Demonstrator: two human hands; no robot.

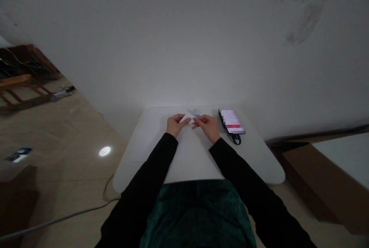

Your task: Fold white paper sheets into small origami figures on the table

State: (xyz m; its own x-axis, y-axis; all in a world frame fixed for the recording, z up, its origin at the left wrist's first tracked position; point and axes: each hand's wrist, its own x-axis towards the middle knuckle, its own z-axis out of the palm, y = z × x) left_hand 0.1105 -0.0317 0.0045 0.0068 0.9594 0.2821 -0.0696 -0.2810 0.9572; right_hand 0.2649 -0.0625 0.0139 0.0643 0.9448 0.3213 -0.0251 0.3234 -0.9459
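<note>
A small folded piece of white paper (188,116) is held just above the table, between both hands. My left hand (175,124) pinches its left side, with the thumb along the near edge. At the paper's right corner, the thumb and fingers of my right hand (208,125) are closed on it. The exact folds are too small to make out. Beneath and to the left, a large pale sheet (150,133) lies flat on the white table (196,163).
A phone (232,121) with a dark case and strap lies on the table's right side. The wall (184,48) rises directly behind. A grey cable (72,214) runs at the lower left. A brown box (325,179) stands at the right, a wooden stool (17,83) far left.
</note>
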